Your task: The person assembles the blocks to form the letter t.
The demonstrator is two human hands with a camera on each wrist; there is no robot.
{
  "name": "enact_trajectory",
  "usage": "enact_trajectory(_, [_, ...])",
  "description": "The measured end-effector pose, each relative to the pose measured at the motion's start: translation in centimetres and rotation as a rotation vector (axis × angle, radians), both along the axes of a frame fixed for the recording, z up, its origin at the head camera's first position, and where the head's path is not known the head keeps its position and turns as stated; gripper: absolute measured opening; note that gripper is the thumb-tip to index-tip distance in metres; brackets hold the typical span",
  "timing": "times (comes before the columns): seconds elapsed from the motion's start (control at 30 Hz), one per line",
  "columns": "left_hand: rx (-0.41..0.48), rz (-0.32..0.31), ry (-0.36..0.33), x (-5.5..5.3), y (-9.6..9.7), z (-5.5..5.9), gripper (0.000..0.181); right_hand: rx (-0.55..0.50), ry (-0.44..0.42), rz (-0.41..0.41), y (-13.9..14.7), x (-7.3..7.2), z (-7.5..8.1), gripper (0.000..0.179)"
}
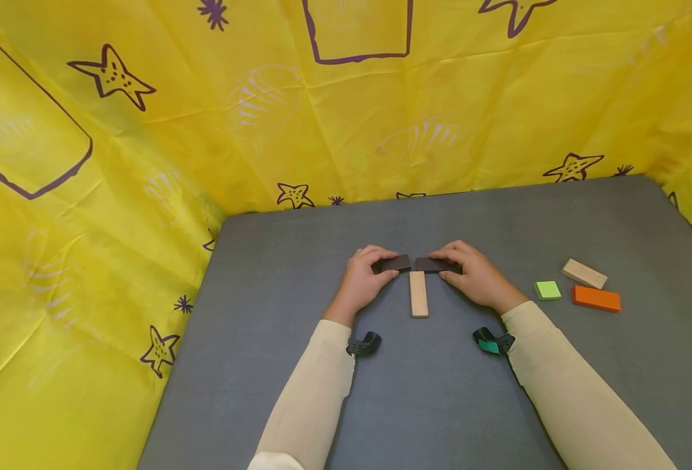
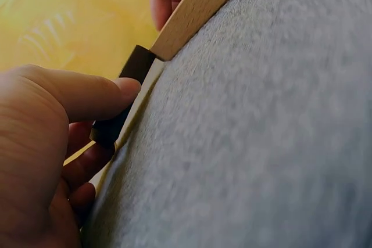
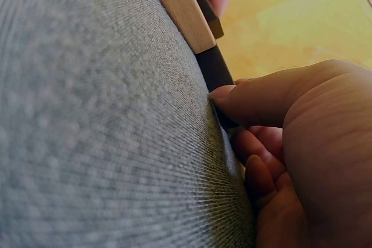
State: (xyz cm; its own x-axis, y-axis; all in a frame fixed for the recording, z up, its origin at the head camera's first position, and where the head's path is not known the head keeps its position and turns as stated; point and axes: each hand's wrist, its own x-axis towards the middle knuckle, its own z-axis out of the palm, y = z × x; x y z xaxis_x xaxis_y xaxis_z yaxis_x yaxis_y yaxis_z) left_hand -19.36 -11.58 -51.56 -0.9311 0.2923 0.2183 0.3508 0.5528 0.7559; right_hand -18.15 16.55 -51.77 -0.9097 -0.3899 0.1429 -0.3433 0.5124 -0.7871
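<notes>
Two flat black blocks lie nearly end to end, with a narrow gap between them. My left hand (image 1: 365,277) pinches the left black block (image 1: 401,262) between thumb and fingers; its dark end (image 2: 137,64) shows past the thumb in the left wrist view. Across the gap, my right hand (image 1: 469,271) grips the right black block (image 1: 427,264) the same way. A plain wooden block (image 1: 419,295) lies lengthwise toward me, its far end right at the inner ends of the black blocks. The right black block (image 3: 215,65) adjoins the wooden block in the right wrist view.
To the right on the grey table (image 1: 440,405) lie a small light-green block (image 1: 548,290), an orange block (image 1: 596,299) and another plain wooden block (image 1: 583,273). A yellow patterned cloth (image 1: 346,130) hangs behind the table and along its left side.
</notes>
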Motion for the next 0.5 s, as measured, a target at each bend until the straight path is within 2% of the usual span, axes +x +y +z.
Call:
enact_trajectory(0.2, [-0.060,-0.010,-0.015,0.00,0.50,0.04,0.031,0.000,-0.011,-0.002,-0.02,0.03,0.07,0.037])
enact_trajectory(0.5, [-0.094,-0.027,-0.018,-0.08,0.65,0.01,0.031,-0.013,-0.001,0.009,0.08,0.16,0.26,0.036])
